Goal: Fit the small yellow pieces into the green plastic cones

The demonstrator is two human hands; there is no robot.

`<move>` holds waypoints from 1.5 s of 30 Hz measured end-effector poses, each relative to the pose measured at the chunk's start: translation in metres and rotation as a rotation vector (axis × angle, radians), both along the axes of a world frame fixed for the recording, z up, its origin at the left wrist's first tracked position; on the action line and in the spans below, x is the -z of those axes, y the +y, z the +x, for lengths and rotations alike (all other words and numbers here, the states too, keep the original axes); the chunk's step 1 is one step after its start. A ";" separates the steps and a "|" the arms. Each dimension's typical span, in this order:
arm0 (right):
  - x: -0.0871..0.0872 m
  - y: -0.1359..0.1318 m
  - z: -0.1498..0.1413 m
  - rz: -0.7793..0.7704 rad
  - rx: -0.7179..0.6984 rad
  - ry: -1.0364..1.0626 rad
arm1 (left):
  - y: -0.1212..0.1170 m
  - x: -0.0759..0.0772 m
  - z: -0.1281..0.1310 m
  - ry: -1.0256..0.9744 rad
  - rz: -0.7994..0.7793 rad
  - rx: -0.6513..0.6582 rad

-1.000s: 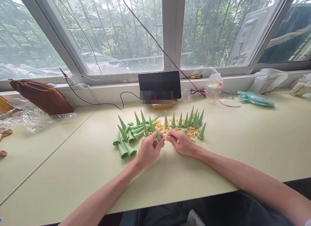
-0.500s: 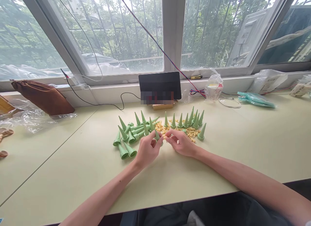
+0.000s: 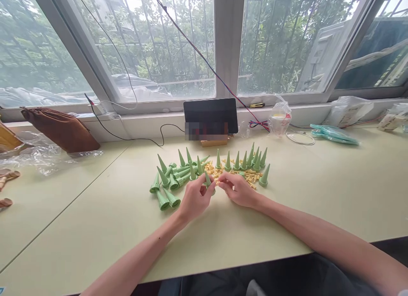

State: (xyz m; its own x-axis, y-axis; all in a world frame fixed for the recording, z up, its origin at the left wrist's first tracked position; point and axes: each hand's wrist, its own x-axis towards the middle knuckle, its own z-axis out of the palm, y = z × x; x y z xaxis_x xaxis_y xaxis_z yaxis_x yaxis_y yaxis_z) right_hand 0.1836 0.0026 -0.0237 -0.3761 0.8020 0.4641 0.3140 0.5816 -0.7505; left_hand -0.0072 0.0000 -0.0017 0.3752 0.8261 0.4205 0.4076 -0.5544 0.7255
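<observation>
My left hand (image 3: 195, 197) is closed around a green plastic cone-shaped spike (image 3: 207, 179), which points upward between thumb and fingers. Close to its right, my right hand (image 3: 238, 190) pinches a small yellow plastic peg (image 3: 218, 182) at the fingertips, beside the spike. Whether the peg touches the spike I cannot tell. A pile of loose yellow pegs (image 3: 253, 176) lies behind and to the right of my hands. Several green spikes (image 3: 236, 161) stand upright behind it. On the left, more spikes (image 3: 172, 198) lie on their sides, their hollow threaded ends showing.
A dark-screened device (image 3: 211, 111) leans on a small cardboard box (image 3: 214, 142) near the window. A brown pouch (image 3: 62, 130) lies at the left, and a bagged cup (image 3: 280, 117), coiled white cable (image 3: 300, 138) and teal packet (image 3: 334, 134) at the back right.
The whole view has shifted slightly downward in the picture. Half a second ago the yellow peg showed more plainly between the hands; both hands keep nearly the same places, the spike still held.
</observation>
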 end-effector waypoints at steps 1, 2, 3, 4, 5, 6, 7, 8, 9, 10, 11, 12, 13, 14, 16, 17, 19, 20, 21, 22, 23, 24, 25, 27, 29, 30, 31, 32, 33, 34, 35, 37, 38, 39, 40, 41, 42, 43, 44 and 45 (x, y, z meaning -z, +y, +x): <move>0.000 0.000 0.000 0.000 0.001 -0.003 | 0.000 0.000 0.000 -0.001 -0.009 0.002; 0.000 0.000 0.000 0.002 0.003 -0.004 | 0.000 0.000 0.000 -0.002 -0.019 0.004; 0.000 0.001 0.000 0.003 0.005 -0.005 | 0.001 0.000 0.000 -0.004 -0.027 0.007; -0.001 0.001 0.000 0.004 0.007 -0.005 | 0.001 0.000 0.000 -0.006 -0.034 0.009; -0.001 0.001 0.000 0.005 0.009 -0.005 | 0.001 0.000 0.000 -0.006 -0.038 0.011; -0.001 0.001 0.000 0.005 0.010 -0.006 | 0.001 0.000 0.000 -0.006 -0.041 0.012; -0.001 0.001 0.000 0.005 0.012 -0.008 | 0.001 0.000 0.000 -0.004 -0.044 0.012; -0.002 0.001 0.000 0.005 0.013 -0.011 | 0.001 0.000 0.000 -0.002 -0.047 0.013; -0.002 0.001 0.001 0.004 0.013 -0.015 | 0.001 0.000 0.000 0.000 -0.048 0.015; -0.001 0.001 0.001 0.003 0.013 -0.019 | 0.001 0.000 0.000 0.001 -0.050 0.017; -0.001 0.001 0.001 0.003 0.013 -0.022 | 0.002 0.000 0.001 0.001 -0.050 0.018; -0.001 0.002 0.001 0.006 0.013 -0.025 | 0.002 0.000 0.001 0.000 -0.047 0.019; -0.001 0.002 0.001 0.011 0.014 -0.029 | 0.002 0.000 0.001 0.000 -0.044 0.019; -0.001 0.002 0.001 0.019 0.016 -0.031 | 0.002 -0.001 0.001 0.001 -0.042 0.018; -0.001 0.002 0.001 0.036 0.015 -0.035 | 0.002 -0.001 0.001 0.007 -0.041 0.014; -0.001 0.002 0.001 0.044 0.012 -0.037 | 0.002 -0.001 0.001 0.009 -0.043 0.012; -0.001 0.002 0.001 0.059 0.010 -0.039 | 0.001 -0.001 0.001 0.013 -0.050 0.009; -0.001 0.002 0.001 0.065 0.010 -0.042 | 0.001 0.000 0.001 0.013 -0.052 0.010; -0.001 0.002 0.001 0.070 0.011 -0.048 | 0.001 0.000 0.001 0.012 -0.052 0.010; -0.002 0.002 0.001 0.075 0.014 -0.055 | 0.001 0.001 0.001 0.012 -0.052 0.011; -0.002 0.002 0.001 0.080 0.016 -0.061 | 0.002 0.001 0.001 0.013 -0.050 0.012; -0.002 0.002 0.001 0.083 0.016 -0.067 | 0.002 0.001 0.001 0.014 -0.049 0.013; -0.002 0.002 0.001 0.087 0.014 -0.070 | 0.002 0.002 0.000 0.017 -0.047 0.014; -0.002 0.002 0.000 0.088 0.015 -0.069 | 0.002 0.002 0.000 0.028 -0.044 0.017; -0.002 0.002 0.000 0.080 0.025 -0.066 | 0.003 0.002 -0.001 0.050 -0.028 0.017; -0.003 0.002 0.000 0.074 0.033 -0.063 | 0.003 0.002 -0.001 0.063 -0.015 0.013; -0.004 0.002 -0.001 0.067 0.038 -0.059 | 0.003 0.003 -0.001 0.075 0.001 0.009; -0.004 0.001 -0.001 0.057 0.039 -0.053 | 0.003 0.003 -0.001 0.084 0.015 0.004; -0.005 0.001 -0.001 0.048 0.036 -0.045 | 0.003 0.003 -0.001 0.087 0.025 0.001; -0.006 0.000 -0.001 0.039 0.031 -0.036 | 0.003 0.003 -0.001 0.086 0.032 -0.002; -0.007 0.000 -0.001 0.031 0.025 -0.028 | 0.003 0.002 0.000 0.081 0.034 -0.002; -0.008 0.000 -0.001 0.020 0.016 -0.016 | 0.003 0.002 0.000 0.070 0.031 -0.001; -0.008 0.000 -0.001 0.017 0.015 -0.014 | 0.003 0.002 0.000 0.066 0.028 0.000; -0.008 0.000 -0.001 0.016 0.015 -0.014 | 0.003 0.002 0.000 0.064 0.025 0.001; -0.008 0.000 -0.001 0.014 0.016 -0.014 | 0.003 0.001 0.000 0.064 0.021 0.000; -0.008 0.000 -0.002 0.011 0.020 -0.013 | 0.003 0.001 0.000 0.066 0.018 -0.001; -0.008 0.000 -0.002 0.008 0.024 -0.011 | 0.003 0.001 0.000 0.068 0.015 -0.003; -0.008 0.000 -0.002 0.004 0.027 -0.009 | 0.003 0.001 0.000 0.069 0.012 -0.005; -0.008 0.000 -0.002 -0.001 0.027 -0.007 | 0.003 0.001 0.000 0.069 0.009 -0.006; -0.008 0.000 -0.002 -0.007 0.024 -0.005 | 0.002 0.001 0.000 0.067 0.004 -0.006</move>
State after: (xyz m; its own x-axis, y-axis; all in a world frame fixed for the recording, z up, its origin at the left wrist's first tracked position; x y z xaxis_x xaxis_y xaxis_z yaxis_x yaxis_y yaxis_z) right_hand 0.1815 0.0027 -0.0157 -0.3590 0.8138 0.4571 0.3314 0.5689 -0.7527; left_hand -0.0072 0.0025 -0.0030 0.3980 0.8265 0.3981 0.4587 -0.5551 0.6938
